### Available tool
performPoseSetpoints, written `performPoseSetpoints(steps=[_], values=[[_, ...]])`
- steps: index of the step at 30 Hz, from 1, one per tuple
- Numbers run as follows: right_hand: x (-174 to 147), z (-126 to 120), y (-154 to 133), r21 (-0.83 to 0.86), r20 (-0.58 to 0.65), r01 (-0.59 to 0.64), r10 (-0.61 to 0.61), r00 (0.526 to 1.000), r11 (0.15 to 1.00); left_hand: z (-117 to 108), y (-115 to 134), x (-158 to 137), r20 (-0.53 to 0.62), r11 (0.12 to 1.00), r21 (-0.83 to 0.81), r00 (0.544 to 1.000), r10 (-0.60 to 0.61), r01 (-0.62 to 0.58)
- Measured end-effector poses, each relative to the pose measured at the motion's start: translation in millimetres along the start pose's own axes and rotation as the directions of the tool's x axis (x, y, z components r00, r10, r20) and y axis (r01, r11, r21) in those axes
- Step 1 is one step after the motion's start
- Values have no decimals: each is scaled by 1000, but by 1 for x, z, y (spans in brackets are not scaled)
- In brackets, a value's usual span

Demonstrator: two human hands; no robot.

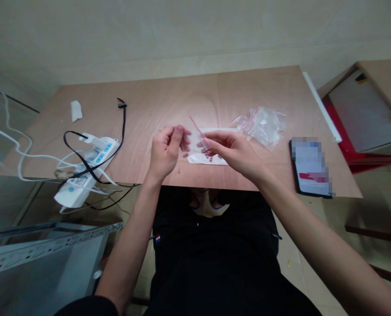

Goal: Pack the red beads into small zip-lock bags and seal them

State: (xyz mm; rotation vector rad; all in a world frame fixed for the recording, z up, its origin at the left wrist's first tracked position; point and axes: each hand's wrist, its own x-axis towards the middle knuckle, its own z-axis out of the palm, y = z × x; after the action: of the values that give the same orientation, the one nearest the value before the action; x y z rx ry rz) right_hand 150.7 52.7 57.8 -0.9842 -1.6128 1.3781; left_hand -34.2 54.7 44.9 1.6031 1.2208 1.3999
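Note:
Over the near middle of the wooden table, my right hand (233, 149) pinches a small clear zip bag (194, 139) with a red line along its edge. My left hand (167, 147) is held at the bag's left side, fingers curled and thumb against the index finger. What that pinch contains, if anything, is too small to make out. Beneath both hands lies a white sheet of paper (220, 161), partly covered by my right hand. Several small dark red pieces (210, 156) rest on it near my right fingertips.
A pile of clear zip bags (264, 125) lies right of my hands. Farther right is a phone (310, 169) near the table edge. A white power strip (92, 169) with tangled cables sits on the left, with a scrap of white paper (76, 110) behind it.

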Motion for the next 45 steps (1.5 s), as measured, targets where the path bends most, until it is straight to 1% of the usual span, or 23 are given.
performPoseSetpoints(steps=[2, 6, 8, 10, 11, 12, 13, 15, 16, 17, 18, 19, 21, 22, 25, 28, 30, 32, 33, 35, 39, 42, 45], values=[[-1, 2, -5, 73, 6, -26, 26, 1000, 997, 11, 1, -1, 44, 1000, -14, 999, 0, 1], [-5, 0, -11, 186, -71, -66, 80, 994, 980, 24, 1, -2, 60, 998, 51, 998, 27, -30], [-7, -3, -14, 168, -76, -75, 88, 993, 983, 28, 1, -3, 58, 996, 79, 998, 28, -32], [-11, -6, -15, 100, -95, -63, 73, 993, 993, 31, 1, -3, 61, 993, 113, 998, 26, -33], [-13, -7, -15, 64, -118, -54, 62, 991, 996, 32, 2, -3, 40, 989, 140, 999, 34, -40], [-14, -8, -14, 31, -153, -46, 50, 987, 998, 33, 3, -3, -7, 983, 178, 999, 51, -48], [-16, -9, -14, 0, -197, -38, 37, 980, 999, 35, 4, -4, -83, 974, 219, 994, 70, -50], [-21, -10, -13, -87, -281, -10, -15, 960, 996, 38, 9, -6, -247, 964, 267, 965, 89, -21], [-23, -9, -13, -154, -311, 11, -59, 949, 988, 39, 12, -8, -287, 967, 255, 955, 73, 3], [-24, -8, -13, -238, -326, 37, -116, 938, 971, 41, 15, -9, -282, 977, 214, 959, 35, 27], [-26, -7, -13, -334, -323, 68, -181, 929, 940, 43, 18, -11, -239, 988, 148, 971, -13, 49], [-27, -6, -12, -436, -304, 99, -250, 919, 894, 45, 21, -13, -172, 995, 70, 984, -56, 69], [-29, -4, -11, -622, -243, 144, -364, 899, 770, 49, 26, -16, -61, 991, -69, 991, -118, 114], [-30, -3, -10, -694, -214, 153, -404, 889, 704, 50, 28, -17, -38, 984, -115, 989, -143, 138], [-31, -3, -4, -828, -158, 146, -475, 866, 541, 52, 32, -19, -50, 965, -149, 973, -224, 214], [-32, -2, 1, -900, -119, 124, -509, 853, 418, 53, 32, -21, -56, 951, -130, 955, -290, 281], [-34, -2, 3, -929, -96, 113, -524, 846, 353, 54, 31, -21, -42, 941, -143, 948, -316, 308], [-35, -1, 3, -938, -69, 131, -543, 837, 321, 55, 28, -20, -34, 928, -192, 943, -332, 320], [-35, 0, 3, -933, -58, 149, -549, 834, 326, 56, 26, -20, -33, 921, -222, 942, -335, 320], [-36, 0, 3, -904, -55, 193, -550, 834, 382, 56, 23, -20, -30, 911, -271, 943, -332, 312], [-37, -1, 2, -784, -117, 239, -514, 850, 573, 55, 19, -19, 10, 897, -315, 946, -323, 309], [-38, -1, -2, -683, -179, 217, -448, 876, 698, 54, 17, -19, 52, 890, -328, 947, -317, 316], [-38, 0, -6, -552, -251, 172, -359, 899, 816, 56, 14, -19, 68, 899, -328, 957, -284, 290]])
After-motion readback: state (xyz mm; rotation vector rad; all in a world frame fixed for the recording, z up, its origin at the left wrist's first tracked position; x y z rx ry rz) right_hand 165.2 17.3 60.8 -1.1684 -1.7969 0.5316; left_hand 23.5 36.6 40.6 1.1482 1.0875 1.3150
